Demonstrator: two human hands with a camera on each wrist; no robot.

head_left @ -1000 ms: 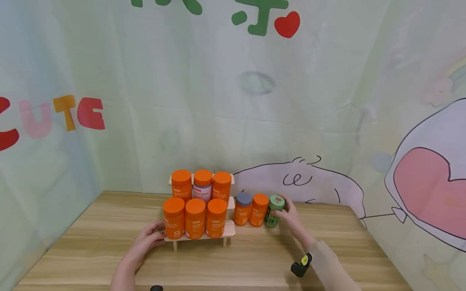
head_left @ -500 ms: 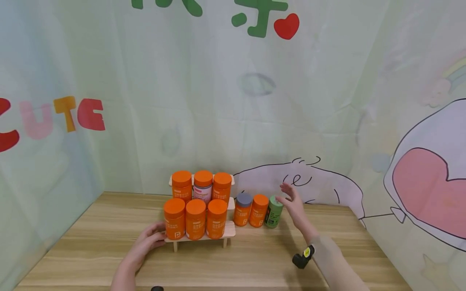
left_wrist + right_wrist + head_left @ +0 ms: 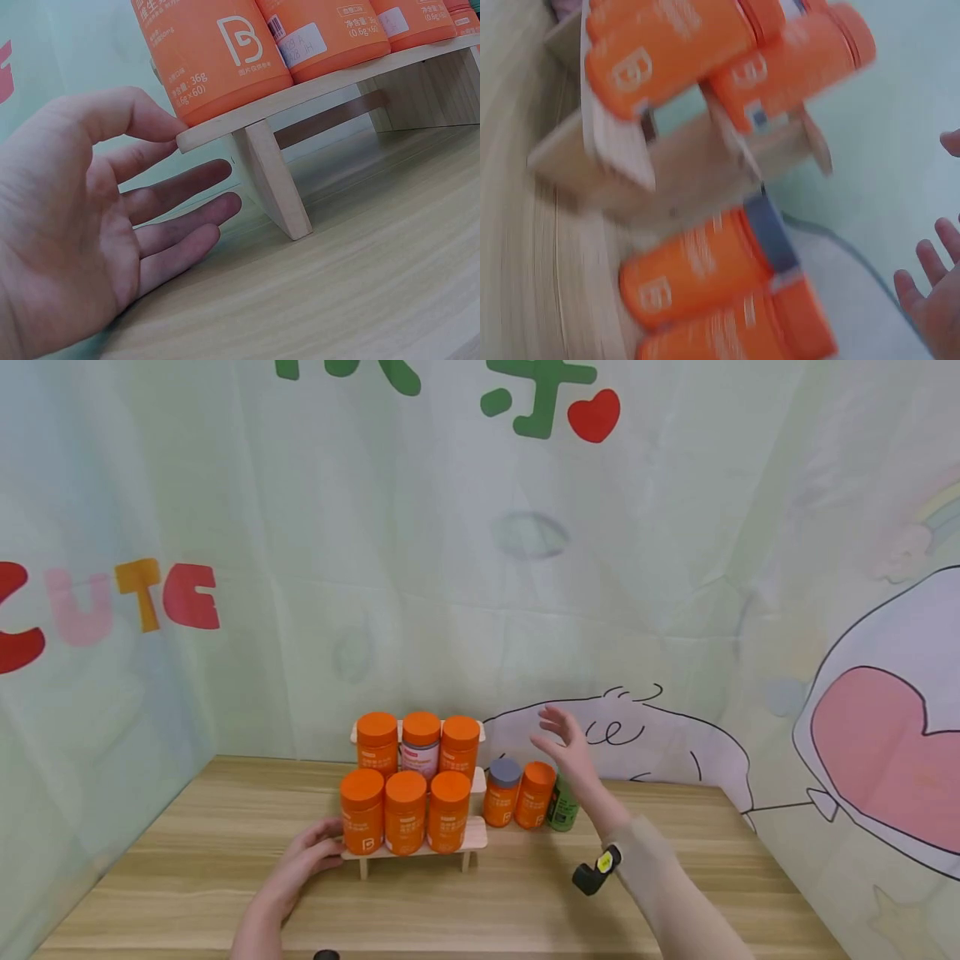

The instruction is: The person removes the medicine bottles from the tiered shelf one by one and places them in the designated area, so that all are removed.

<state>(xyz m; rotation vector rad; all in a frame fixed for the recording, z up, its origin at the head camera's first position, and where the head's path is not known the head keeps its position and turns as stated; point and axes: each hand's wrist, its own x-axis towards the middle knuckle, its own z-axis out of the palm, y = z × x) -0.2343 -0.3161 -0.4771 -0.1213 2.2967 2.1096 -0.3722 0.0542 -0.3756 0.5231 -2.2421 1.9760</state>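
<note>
A two-tier wooden display rack (image 3: 475, 833) bears orange jars, three to each tier. In the left wrist view, my left hand (image 3: 82, 187) pinches the corner of the lower board (image 3: 217, 127) between thumb and forefinger, its other fingers loosely extended below. An orange jar (image 3: 217, 60) stands right beside the thumb tip. My right hand (image 3: 566, 745) is raised with nothing in it, fingers apart, above an orange jar with a grey-blue lid (image 3: 501, 797), an all-orange jar (image 3: 535, 797) and a green jar (image 3: 564, 806). My right forearm partly hides the green jar.
The rack and jars stand on a wood-grain table (image 3: 420, 914), close to a printed cloth backdrop (image 3: 337, 568). A black device (image 3: 596, 870) sits on my right wrist. Another orange jar with a pink label (image 3: 420, 756) stands in the upper row's middle.
My right hand has let go of the green jar, lifted, and moved left above the loose jars. My left hand has stayed at the rack's corner.
</note>
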